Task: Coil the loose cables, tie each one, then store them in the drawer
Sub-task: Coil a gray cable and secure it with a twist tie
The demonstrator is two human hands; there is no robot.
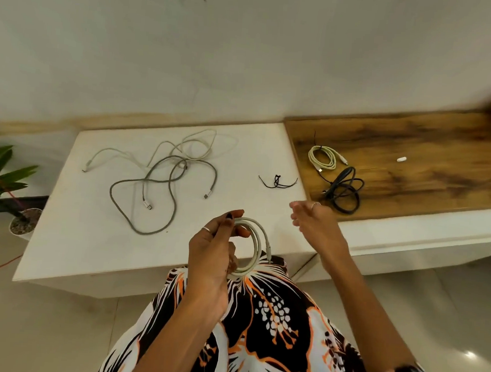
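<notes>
The left hand [214, 250] is gripping a coiled white cable [253, 248] above the near edge of the white counter [63, 232], fingers curling through the loops. The right hand [314, 221] is hovering beside it, fingers relaxed and holding nothing. The coil's lower arc is partly hiding behind the left hand; its plug is hanging blurred.

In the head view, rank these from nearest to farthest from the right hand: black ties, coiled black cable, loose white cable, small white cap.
From the right hand:
1. Coiled black cable, just right on the wooden top.
2. Black ties, ahead-left on the white table.
3. Small white cap, far right.
4. Loose white cable, far left.
</notes>
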